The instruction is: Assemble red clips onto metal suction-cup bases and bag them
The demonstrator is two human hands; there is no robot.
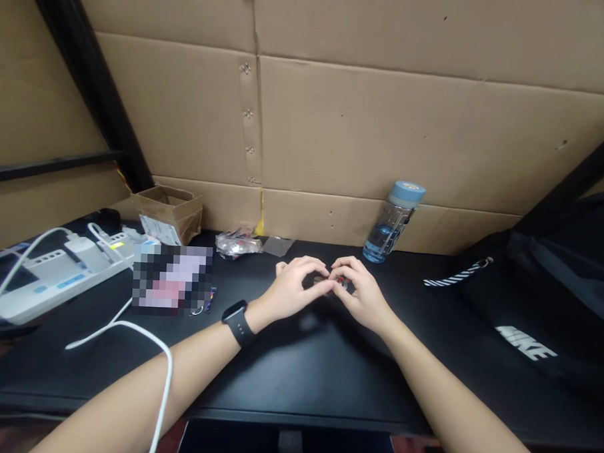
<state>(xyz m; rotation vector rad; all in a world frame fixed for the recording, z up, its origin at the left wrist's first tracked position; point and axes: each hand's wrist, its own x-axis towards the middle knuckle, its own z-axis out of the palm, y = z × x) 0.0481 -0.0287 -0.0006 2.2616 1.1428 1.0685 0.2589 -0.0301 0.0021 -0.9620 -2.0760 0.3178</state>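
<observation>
Over the middle of the black tabletop [295,380], my left hand [299,286] and my right hand [356,289] meet fingertip to fingertip. Both have their fingers curled and pinched around a small item [343,282] with bits of red, green and a shiny look. Fingers cover most of it, so its kind cannot be made out. A black watch [240,322] is on my left wrist. Behind my left hand lie a crumpled clear plastic wrapper [238,242] and a small flat clear bag [278,245].
A water bottle [393,222] with a blue lid stands against the cardboard wall [411,124]. On the left are an open cardboard box [175,211], a white power strip [79,277], a blurred-out item [172,281] and a white cable [168,361]. A black bag [544,297] fills the right.
</observation>
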